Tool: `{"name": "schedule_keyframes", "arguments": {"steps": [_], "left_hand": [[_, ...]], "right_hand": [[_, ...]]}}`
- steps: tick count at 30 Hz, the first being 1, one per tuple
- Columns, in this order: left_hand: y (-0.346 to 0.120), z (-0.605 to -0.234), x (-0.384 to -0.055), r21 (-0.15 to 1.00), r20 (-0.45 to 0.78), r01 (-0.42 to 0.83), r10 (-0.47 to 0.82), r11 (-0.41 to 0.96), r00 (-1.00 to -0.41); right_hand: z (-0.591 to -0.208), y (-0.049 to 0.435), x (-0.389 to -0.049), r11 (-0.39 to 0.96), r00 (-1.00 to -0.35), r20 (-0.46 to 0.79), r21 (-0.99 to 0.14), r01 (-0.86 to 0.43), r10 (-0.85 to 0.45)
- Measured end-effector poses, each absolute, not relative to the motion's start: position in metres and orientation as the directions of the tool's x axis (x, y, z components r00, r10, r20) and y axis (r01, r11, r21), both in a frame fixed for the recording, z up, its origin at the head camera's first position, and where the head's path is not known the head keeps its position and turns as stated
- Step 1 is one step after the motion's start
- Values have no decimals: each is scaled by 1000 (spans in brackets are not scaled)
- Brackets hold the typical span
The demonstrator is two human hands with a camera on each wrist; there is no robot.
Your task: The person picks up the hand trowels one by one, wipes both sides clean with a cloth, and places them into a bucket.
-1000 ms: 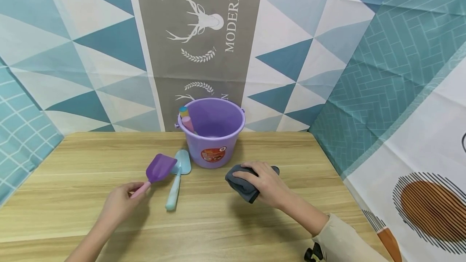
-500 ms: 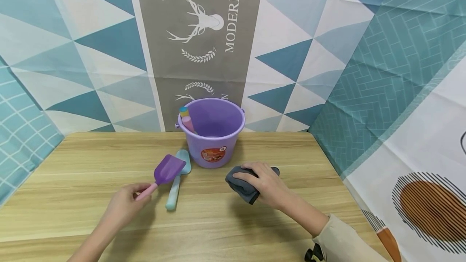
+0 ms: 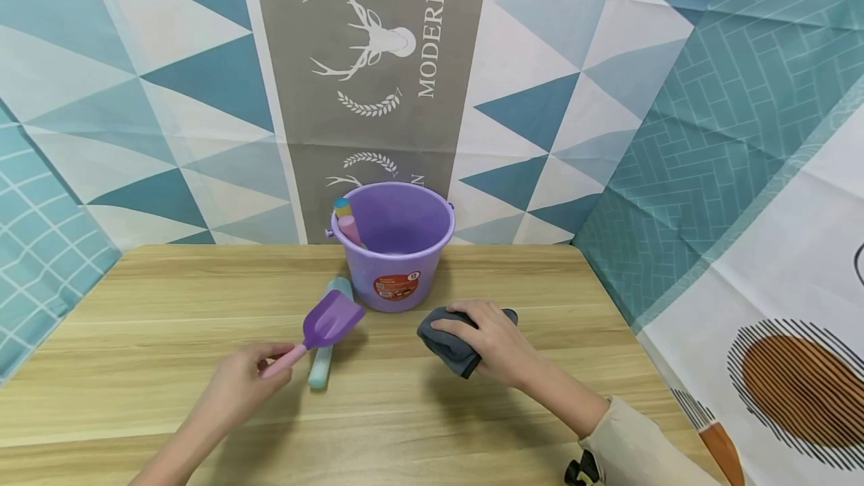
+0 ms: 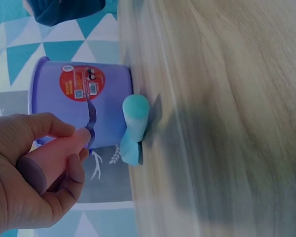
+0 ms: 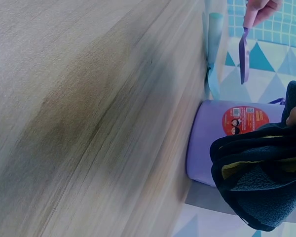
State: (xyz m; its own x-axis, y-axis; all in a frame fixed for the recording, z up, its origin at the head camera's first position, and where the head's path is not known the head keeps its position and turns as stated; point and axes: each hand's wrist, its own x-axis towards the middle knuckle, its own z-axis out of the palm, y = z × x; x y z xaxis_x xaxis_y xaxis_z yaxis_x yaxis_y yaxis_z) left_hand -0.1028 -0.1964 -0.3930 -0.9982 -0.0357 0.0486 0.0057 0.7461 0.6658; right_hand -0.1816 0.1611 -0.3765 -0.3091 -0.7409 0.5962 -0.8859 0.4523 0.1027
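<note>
Gripping shovel (image 3: 331,319) by its handle in left hand (image 3: 246,377), raised off table (image 3: 574,321), overlapping spade (image 3: 320,367) in the head view, near bucket (image 3: 367,272). Judged light, stiff, probably plastic; unlikely to break, perhaps slick if wet. Best taken by the thick handle, close to the neck, for control of tilt. Gripping cloth (image 3: 448,340) in right hand (image 3: 496,340), likewise held up off table, in front of bucket and to its right. Judged light, soft, limp, not slippery; best taken across the layers, to prevent unfolding. In looks: shovel round-handled and pink behind, purple and scooped ahead, with raised sides; cloth dark blue-grey, plush, black-edged, folded several times, yellowish between layers.
</note>
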Motion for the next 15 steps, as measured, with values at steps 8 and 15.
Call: {"name": "schedule_keyframes", "arguments": {"steps": [8,15], "left_hand": [[-186,-388,-101,641,121,78,1,763,-993],[-178,-386,-102,629,183,161,56,761,-982]], "right_hand": [[-375,160,-181,451,-304,598,108,-886,-742],[-373,158,-181,454,-299,604,117,-883,-739]]}}
